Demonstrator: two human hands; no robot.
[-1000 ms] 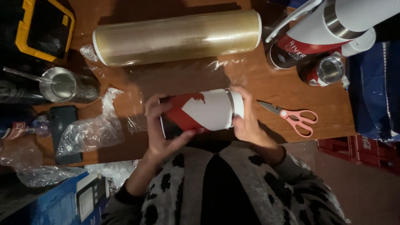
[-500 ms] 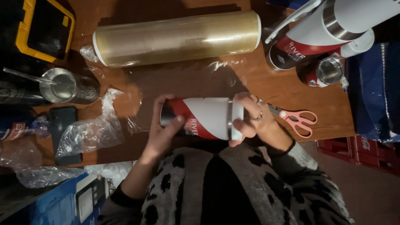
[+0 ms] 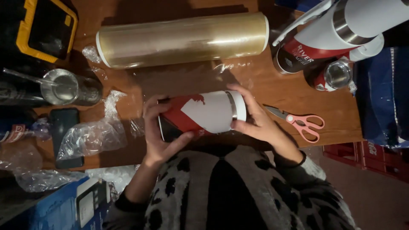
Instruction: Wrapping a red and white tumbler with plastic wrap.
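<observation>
Head view looks down on a wooden surface (image 3: pixel 272 91) where two bare hands hold a red and white tumbler (image 3: pixel 202 113) on its side, just above the wood and close to the person's body. The left hand (image 3: pixel 159 130) wraps the red base end, its fingers (image 3: pixel 155 106) curled over the top and the thumb pressed underneath, so it is closed on the tumbler. The right hand (image 3: pixel 260 121) grips the other end, where a metal band meets a white cap, with fingers over the top and the thumb against the cap's side.

A thin clear film (image 3: pixel 226 68) lies spread on the surface beyond the tumbler, reaching toward a large roll of plastic wrap (image 3: pixel 183 39) that lies across the far side. Pink-handled scissors (image 3: pixel 298 121) rest just to the right of the right hand, blades partly open and pointing toward it. Further right and farther off stand more tumblers of the same red and white kind (image 3: pixel 324 38), one lying tilted over the others, and an open one shows its steel rim.

To the left of the left hand sits a crumpled clear bag (image 3: pixel 91 134), partly over a dark phone (image 3: pixel 64 127). Beyond them stands a steel cup with a straw (image 3: pixel 64 87). A yellow and black case (image 3: pixel 42 27) fills the far left corner.
</observation>
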